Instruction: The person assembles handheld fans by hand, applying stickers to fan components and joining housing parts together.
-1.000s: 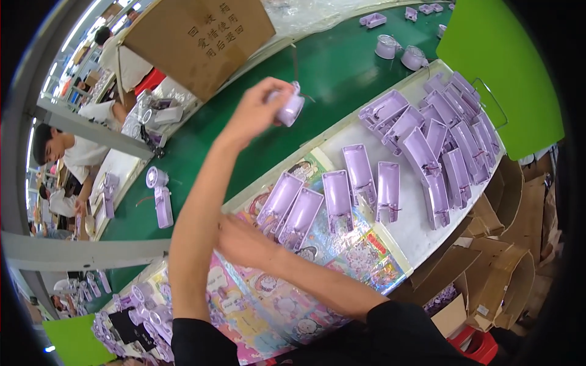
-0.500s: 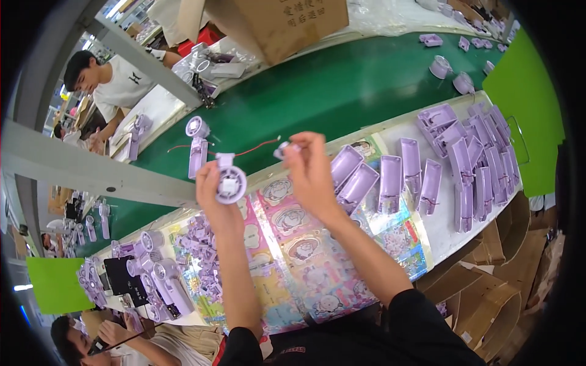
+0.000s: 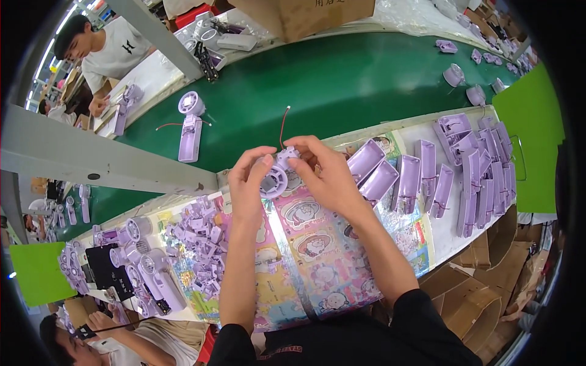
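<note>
In front of me my left hand (image 3: 247, 183) grips a round lilac fan head (image 3: 281, 185) by its rim, with the ring facing up. A red wire (image 3: 283, 125) with a small white end rises from its neck. My right hand (image 3: 328, 177) pinches a small lilac plastic piece (image 3: 288, 156) against that neck, thumb and fingers closed. The two parts touch, but whether they are joined is hidden by my fingers. Beneath my hands lies a work surface covered with colourful cartoon sheets (image 3: 311, 244). Left of my left hand is a heap of small lilac pieces (image 3: 198, 238).
Several lilac handle shells (image 3: 406, 183) lie to the right, stacked more thickly near a green panel (image 3: 531, 122). Beyond runs a green conveyor belt (image 3: 317, 79) carrying a fan unit (image 3: 190, 137). A grey metal post (image 3: 110, 155) crosses at left. Co-workers sit at far left and lower left.
My hands have come together. The small piece in my right hand has moved left to the fan head's neck, and the red wire now points upward instead of sideways.
</note>
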Available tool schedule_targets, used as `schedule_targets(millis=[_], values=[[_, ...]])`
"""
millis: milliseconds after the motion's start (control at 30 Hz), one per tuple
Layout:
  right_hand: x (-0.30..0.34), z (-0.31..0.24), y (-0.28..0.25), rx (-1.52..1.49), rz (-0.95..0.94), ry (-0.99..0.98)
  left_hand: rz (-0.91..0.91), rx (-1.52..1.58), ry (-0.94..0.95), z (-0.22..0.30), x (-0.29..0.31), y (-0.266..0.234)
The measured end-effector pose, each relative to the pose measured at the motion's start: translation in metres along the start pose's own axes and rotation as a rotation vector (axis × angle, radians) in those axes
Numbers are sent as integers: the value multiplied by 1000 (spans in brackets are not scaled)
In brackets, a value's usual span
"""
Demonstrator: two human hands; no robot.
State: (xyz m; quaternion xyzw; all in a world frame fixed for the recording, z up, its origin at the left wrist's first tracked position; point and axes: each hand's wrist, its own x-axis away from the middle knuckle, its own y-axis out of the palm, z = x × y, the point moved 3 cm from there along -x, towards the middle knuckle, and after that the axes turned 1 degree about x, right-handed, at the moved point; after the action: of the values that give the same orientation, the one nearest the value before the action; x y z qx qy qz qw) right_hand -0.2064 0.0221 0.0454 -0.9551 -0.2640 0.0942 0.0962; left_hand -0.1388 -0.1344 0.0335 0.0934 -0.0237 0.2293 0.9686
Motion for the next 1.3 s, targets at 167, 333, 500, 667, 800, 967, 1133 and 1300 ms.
schedule_targets(millis=[167,333,500,667,800,967,1133,1300], values=[[3,4,2,-124,-13,-47,-117,25,-43,2,3,-1],[6,-2,6,-97,-45,-57,-114,-75,126,5,8,-5],[8,-9,10,-289,-100,25,-132,-73,289,6,11,-6],[7,-11,0,-377,-96,53,-132,88,277,0,14,5],[-5,1,-28,-462,56,-39,-195,245,135,-14,22,27],[-2,-12,-79,-948,264,-89,-445,-449,419,-19,36,55],[-2,-1,-95,-969,175,-88,-506,-966,654,-22,48,70],[-3,-1,-98,-905,153,-50,-374,-979,693,-13,45,63]])
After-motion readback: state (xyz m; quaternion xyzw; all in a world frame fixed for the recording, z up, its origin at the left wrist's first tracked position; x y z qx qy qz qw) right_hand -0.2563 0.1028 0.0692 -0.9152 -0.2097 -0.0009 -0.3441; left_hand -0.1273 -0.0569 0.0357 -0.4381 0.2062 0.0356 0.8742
